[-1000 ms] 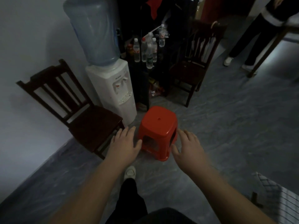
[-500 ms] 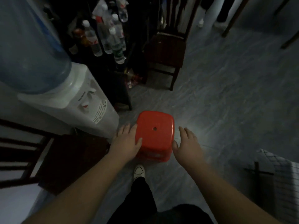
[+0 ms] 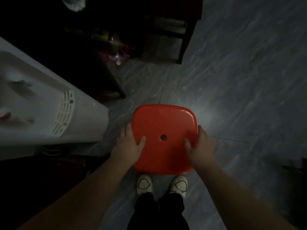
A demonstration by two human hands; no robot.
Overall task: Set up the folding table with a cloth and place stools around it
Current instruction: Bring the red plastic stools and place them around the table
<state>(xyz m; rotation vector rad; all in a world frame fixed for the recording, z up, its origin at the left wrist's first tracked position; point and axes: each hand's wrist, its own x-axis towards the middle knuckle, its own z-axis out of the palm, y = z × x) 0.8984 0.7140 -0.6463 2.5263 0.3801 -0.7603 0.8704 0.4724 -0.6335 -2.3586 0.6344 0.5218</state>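
As thumbs (image 3: 141, 141) rest atop, left hand (image 3: 127, 147), right hand (image 3: 202, 146) grip stool (image 3: 163, 123).

no readable text, labels or numbers anywhere, dim blurred view

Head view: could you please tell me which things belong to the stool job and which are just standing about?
Job: red stool, gripped at its sides by left hand and right hand.
Standing about: white water dispenser, dark wooden chair.
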